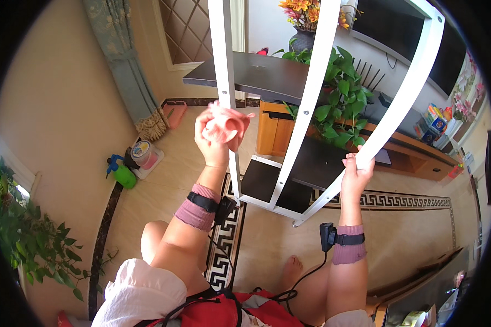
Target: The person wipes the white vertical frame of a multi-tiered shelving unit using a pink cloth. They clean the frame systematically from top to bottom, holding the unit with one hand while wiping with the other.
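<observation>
A tall white metal frame rack with dark shelf boards stands before me. My left hand holds a crumpled pink cloth against the rack's left upright, its fingers closed around the cloth. My right hand grips the rack's right upright from below, with the fingertips showing behind the bar. Purple cuffs with black straps and small black devices are on both wrists.
A green spray bottle and a lidded plastic tub stand on the floor at left. Behind the rack are a wooden TV cabinet, a trailing potted plant and a flower vase. A low table stands at lower right.
</observation>
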Available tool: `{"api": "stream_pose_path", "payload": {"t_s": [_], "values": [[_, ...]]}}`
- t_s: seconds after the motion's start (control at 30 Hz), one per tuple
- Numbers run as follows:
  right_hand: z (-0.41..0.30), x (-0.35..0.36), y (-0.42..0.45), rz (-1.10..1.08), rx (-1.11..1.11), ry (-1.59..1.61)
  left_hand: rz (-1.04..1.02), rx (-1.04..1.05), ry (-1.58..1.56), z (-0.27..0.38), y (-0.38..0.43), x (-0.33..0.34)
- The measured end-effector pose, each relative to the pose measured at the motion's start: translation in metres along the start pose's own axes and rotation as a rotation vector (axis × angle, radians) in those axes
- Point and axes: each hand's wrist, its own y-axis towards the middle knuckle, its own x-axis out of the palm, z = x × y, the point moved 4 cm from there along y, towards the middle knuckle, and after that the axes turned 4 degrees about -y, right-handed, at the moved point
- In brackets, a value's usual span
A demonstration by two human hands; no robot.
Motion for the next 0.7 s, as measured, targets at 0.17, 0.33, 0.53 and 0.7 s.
{"api": "stream_pose_path", "payload": {"t_s": [0.17, 0.33, 0.53, 0.7], "values": [[-0.006, -0.001, -0.002, 0.038, -0.031, -0.037, 0.070, -0.212, 0.063, -0.042, -0.065, -0.036], [-0.007, 0.001, -0.002, 0.030, -0.033, -0.080, 0.071, -0.546, 0.054, -0.092, -0.121, -0.086], [-0.003, 0.004, -0.003, 0.070, -0.047, -0.034, 0.008, -0.691, 0.090, -0.093, -0.140, -0.106], [0.006, 0.004, -0.004, 0.065, -0.043, -0.006, 0.052, -0.260, 0.152, -0.016, -0.085, -0.056]]}}
